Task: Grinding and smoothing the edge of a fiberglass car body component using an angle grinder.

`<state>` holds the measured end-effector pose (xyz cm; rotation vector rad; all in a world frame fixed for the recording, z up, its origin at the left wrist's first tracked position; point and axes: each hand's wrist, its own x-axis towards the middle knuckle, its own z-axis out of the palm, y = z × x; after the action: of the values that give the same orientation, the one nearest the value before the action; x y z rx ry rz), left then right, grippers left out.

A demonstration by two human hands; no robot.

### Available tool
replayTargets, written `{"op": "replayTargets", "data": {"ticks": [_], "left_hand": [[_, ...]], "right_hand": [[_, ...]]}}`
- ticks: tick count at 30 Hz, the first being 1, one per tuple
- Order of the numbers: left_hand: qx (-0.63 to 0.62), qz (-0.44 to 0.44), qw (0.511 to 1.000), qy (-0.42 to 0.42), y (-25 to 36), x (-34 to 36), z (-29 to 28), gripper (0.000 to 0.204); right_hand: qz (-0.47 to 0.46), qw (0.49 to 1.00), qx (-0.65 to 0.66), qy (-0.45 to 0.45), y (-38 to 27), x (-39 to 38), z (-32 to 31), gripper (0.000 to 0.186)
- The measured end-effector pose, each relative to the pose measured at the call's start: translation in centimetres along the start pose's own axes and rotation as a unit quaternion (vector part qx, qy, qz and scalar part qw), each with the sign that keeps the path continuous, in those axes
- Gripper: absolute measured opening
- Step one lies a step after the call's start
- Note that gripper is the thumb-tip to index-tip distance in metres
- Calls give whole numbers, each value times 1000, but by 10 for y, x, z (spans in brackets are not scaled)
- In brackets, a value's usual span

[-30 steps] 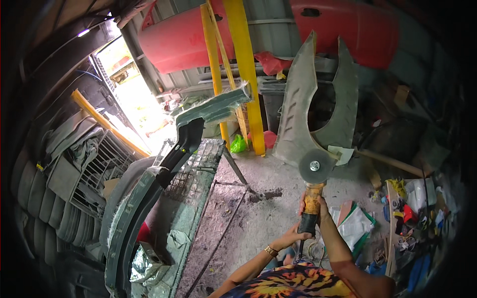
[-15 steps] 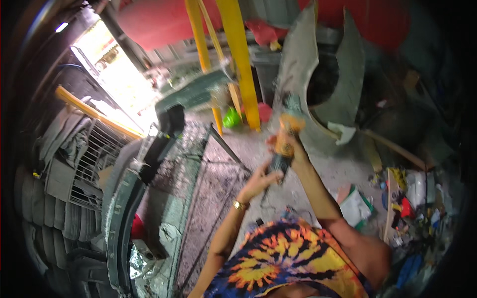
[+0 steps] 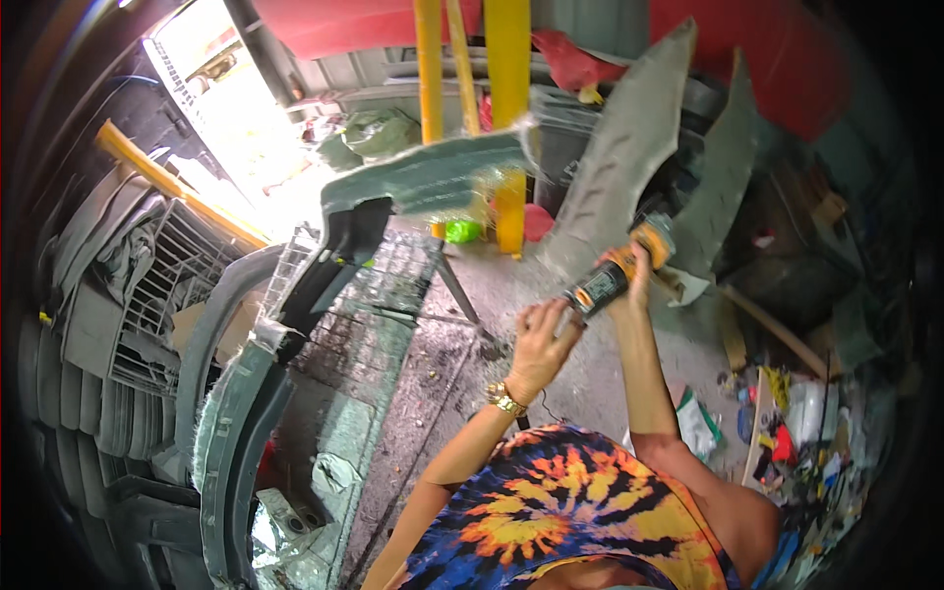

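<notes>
My 2 hands share the yellow-and-black angle grinder (image 3: pixel 618 270): right hand (image 3: pixel 637 280) closed round its body, left hand (image 3: pixel 543 339) half-open at its tail. Disc faces grey bumper panel (image 3: pixel 615 167); steady grip, light contact advisable.

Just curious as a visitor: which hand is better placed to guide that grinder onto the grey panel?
Probably the right hand: it grips the angle grinder nearest the grey panel. The left hand only touches its rear end.
</notes>
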<state>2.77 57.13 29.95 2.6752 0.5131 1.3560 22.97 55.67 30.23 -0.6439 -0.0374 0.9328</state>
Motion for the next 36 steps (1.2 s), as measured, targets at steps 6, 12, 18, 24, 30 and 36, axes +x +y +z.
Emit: {"op": "replayTargets", "data": {"ticks": [6, 12, 18, 24, 30, 36], "left_hand": [[-18, 35, 999, 2, -37, -15, 8, 21], [-255, -99, 960, -62, -51, -45, 16, 38], [-369, -220, 888, -165, -40, -38, 47, 88], [-418, -340, 794, -281, -43, -47, 61, 95], [-509, -350, 770, -160, -52, -42, 67, 98], [-499, -300, 808, -86, -80, -36, 101, 96]], "right_hand": [[-45, 996, 28, 72, 28, 11, 6, 36], [-170, 974, -132, 67, 50, 1, -10, 29], [-225, 918, -324, 47, 90, -27, -16, 41], [-230, 886, -399, -54, 94, -41, -4, 44], [-170, 838, -484, -185, 85, -12, 14, 42], [-233, 775, -563, -167, 93, -3, 54, 43]]}}
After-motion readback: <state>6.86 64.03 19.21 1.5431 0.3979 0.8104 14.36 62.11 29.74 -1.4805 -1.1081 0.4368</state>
